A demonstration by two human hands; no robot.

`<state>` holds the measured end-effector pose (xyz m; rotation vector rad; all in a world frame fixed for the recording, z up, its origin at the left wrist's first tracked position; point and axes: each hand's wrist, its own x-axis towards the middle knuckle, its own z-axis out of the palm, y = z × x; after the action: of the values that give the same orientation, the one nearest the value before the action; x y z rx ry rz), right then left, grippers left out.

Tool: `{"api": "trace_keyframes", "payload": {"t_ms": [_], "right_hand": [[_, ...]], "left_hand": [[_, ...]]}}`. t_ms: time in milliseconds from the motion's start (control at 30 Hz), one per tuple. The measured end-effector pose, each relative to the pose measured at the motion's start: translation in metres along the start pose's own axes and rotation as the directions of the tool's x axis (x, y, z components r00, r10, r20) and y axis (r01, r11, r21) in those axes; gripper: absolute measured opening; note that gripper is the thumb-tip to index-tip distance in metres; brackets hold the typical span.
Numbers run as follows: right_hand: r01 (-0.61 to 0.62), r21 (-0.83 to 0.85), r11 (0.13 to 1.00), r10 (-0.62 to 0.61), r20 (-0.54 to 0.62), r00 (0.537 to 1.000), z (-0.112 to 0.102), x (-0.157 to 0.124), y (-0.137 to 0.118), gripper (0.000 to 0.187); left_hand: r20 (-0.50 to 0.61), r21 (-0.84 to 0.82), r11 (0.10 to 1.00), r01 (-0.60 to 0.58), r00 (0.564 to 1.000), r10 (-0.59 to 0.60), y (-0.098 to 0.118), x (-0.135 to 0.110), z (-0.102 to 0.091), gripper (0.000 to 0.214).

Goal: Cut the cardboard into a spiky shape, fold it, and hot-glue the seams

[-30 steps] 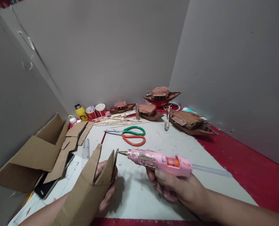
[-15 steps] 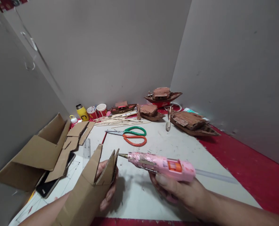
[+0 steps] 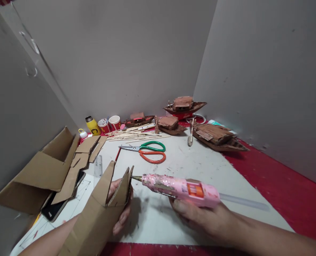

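A folded cardboard piece with pointed flaps at its far end rests in my left hand, whose fingers wrap round it from behind and the right side. My right hand grips a pink glue gun with a glue stick jutting from its back. The metal nozzle points left and meets, or nearly meets, the edge of the rightmost flap. Beyond the hands, scissors with one green and one orange handle lie on the white sheet.
At left are a cardboard box, cardboard scraps, a phone and a clear ruler. Thin sticks, paper cups and a yellow bottle stand behind. Several model boats line the back and right, near grey walls.
The glue gun has shifted slightly left, its nozzle still at the flap's edge. The cardboard has barely moved, and both hands keep their hold.
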<state>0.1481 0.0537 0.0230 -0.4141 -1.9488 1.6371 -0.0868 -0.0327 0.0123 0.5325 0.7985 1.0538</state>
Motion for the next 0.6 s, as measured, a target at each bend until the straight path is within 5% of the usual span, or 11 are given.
{"api": "trace_keyframes", "payload": {"t_ms": [233, 600], "right_hand": [[0.105, -0.032, 0.994, -0.103, 0.057, 0.993, 0.001, 0.004, -0.009, 0.039], [0.052, -0.091, 0.994, -0.049, 0.042, 0.998, 0.006, 0.001, -0.014, 0.035]], "left_hand": [[-0.035, 0.05, 0.999, 0.0, 0.999, 0.002, 0.005, -0.005, 0.006, 0.03], [-0.027, 0.027, 0.999, 0.028, 0.999, -0.027, 0.009, -0.007, 0.008, 0.032]]}}
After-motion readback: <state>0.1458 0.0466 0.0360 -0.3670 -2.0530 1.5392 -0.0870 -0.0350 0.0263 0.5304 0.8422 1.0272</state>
